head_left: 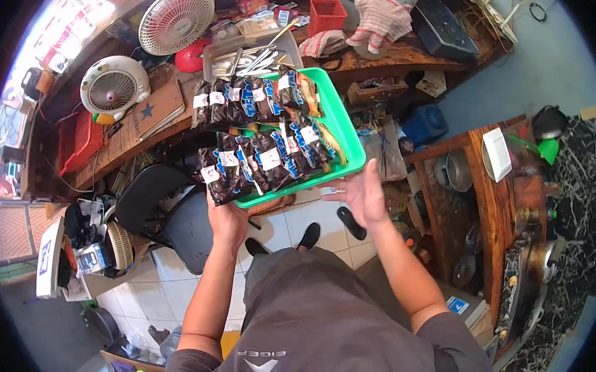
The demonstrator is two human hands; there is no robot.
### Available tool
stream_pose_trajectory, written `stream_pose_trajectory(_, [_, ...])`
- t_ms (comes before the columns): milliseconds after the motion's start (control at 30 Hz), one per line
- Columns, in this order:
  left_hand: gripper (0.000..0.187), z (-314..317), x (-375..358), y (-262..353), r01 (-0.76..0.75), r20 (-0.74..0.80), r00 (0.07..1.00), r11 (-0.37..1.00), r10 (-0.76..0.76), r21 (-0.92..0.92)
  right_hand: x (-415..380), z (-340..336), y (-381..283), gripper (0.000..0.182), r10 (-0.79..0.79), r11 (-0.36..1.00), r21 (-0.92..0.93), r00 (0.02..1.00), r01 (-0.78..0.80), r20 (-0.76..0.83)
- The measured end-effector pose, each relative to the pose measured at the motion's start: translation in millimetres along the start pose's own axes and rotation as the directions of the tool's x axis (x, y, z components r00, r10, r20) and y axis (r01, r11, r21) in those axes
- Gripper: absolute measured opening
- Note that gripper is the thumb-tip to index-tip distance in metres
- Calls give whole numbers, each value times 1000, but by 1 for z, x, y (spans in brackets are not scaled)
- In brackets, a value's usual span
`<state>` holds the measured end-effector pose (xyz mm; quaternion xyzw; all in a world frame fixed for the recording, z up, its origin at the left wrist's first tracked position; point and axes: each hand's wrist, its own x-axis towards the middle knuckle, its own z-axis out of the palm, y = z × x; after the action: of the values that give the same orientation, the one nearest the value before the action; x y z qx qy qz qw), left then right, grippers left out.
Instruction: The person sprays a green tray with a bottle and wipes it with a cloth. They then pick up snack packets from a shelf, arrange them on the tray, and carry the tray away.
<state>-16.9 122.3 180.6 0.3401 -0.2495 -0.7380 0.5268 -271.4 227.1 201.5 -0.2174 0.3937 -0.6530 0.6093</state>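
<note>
A green plastic tray extends in front of me, its far side overlapping the wooden counter's edge. Two rows of dark snack packets with blue lettering and white labels lie in it, some orange-brown packets at the right end. My left hand grips the tray's near left corner, its fingers mostly hidden under the packets and rim. At the near right corner, my right hand is spread, thumb raised and fingers stretched toward the tray's underside.
On the wooden counter stand two fans, a cutlery box and a red basket. A black folding chair stands left of my feet. To the right is a wooden shelf unit. White tiles cover the floor.
</note>
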Motion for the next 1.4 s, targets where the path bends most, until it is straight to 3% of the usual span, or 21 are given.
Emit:
stream_pose_trajectory(33, [37,8,-3,-7,-30,4,1000,999,30,-37,5,7,1,69,10,1000,-2,1000,-10,13])
stream_pose_trajectory(100, [40,14,-7,-18,-91,21,995,993,93,-70,9,25,2,63,-61,997,-46,988,55,-143])
stream_pose_trajectory(233, [50,32,-18,-28,-184,71,981,983,182,26,32,20,-10,58,-40,999,30,993,44,-115])
stream_pose_trajectory(367, [54,33,-10,-18,-159,117,981,987,154,27,53,26,-32,53,-72,997,17,991,75,-113])
stream_pose_trajectory(467, [44,36,-1,-3,-133,148,981,990,125,41,70,24,-42,52,-26,1000,-18,998,25,-62])
stream_pose_trajectory(533, [44,34,15,10,-39,108,993,999,41,-28,84,27,-45,51,-30,999,-26,998,29,-51])
stream_pose_trajectory(600, [43,34,30,26,-103,149,984,994,97,34,96,36,-50,51,-54,998,-26,995,52,-79])
stream_pose_trajectory(667, [44,32,49,44,-3,69,998,998,7,-56,110,46,-54,52,-75,997,-23,993,73,-94])
stream_pose_trajectory(733, [42,23,65,56,31,107,994,999,-26,-38,123,57,-61,53,-72,996,52,993,77,-91])
stream_pose_trajectory(800, [28,15,81,70,50,148,988,998,-42,-50,135,59,-66,54,-59,996,67,998,61,-30])
stream_pose_trajectory(867, [30,17,93,80,2,196,981,1000,3,-24,150,52,-69,54,-65,996,60,996,61,60])
stream_pose_trajectory(1000, [36,49,105,104,-87,326,941,995,95,-40,165,88,-85,56,-115,993,-9,992,115,-49])
stream_pose_trajectory(1100, [38,60,124,99,-126,313,940,991,132,-38,172,103,-101,60,-124,992,-38,992,124,0])
stream_pose_trajectory(1200, [40,79,141,103,-133,351,925,989,145,-56,184,89,-107,58,-165,984,-71,985,162,-50])
stream_pose_trajectory(1233, [39,93,146,104,-156,333,928,986,167,-62,185,93,-108,56,-178,983,-64,978,172,-109])
stream_pose_trajectory(1400, [30,155,181,109,-210,243,943,973,227,-93,199,96,-120,50,-268,963,-61,961,264,-68])
